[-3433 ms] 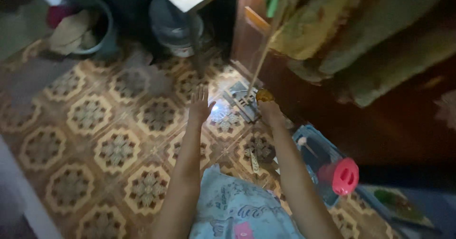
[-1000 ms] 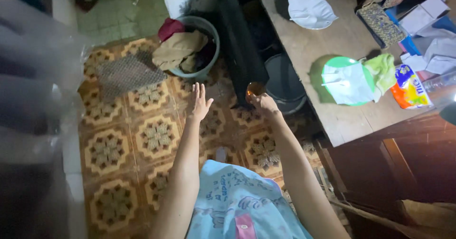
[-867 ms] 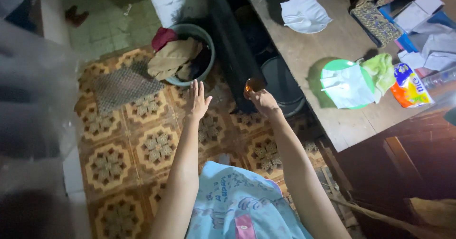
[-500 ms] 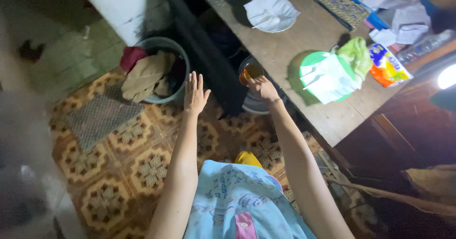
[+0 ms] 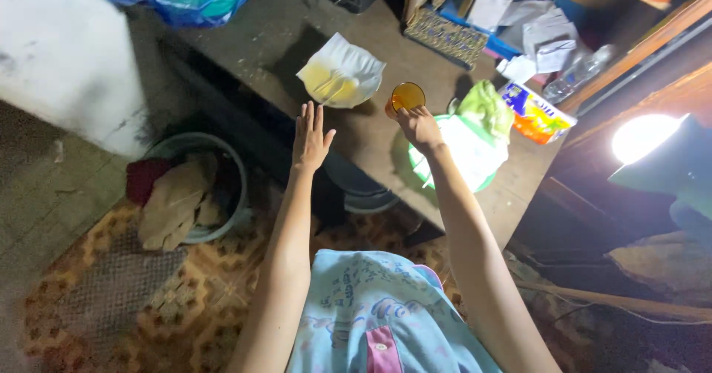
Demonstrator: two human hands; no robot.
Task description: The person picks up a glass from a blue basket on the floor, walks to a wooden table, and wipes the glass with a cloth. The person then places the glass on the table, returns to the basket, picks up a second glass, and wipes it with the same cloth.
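The person's right hand (image 5: 419, 126) is gripping a small amber glass (image 5: 406, 97) by its side, fingers wrapped around it, holding it up over the wooden table (image 5: 282, 28). Can't tell if the glass is touching the tabletop or just hovering above it. The left hand (image 5: 311, 134) is flat and empty, fingers stretched out and close together, held out at the table's near edge.

Just beyond the left hand there's a white bowl (image 5: 341, 80) with something yellowish in it, and the glass sits right beside that. By the right wrist is a green plate (image 5: 421, 176) under a white sheet, with a light green cloth (image 5: 486, 107) on it. Down on the floor to the left is a bucket (image 5: 236, 169) stuffed with rags.
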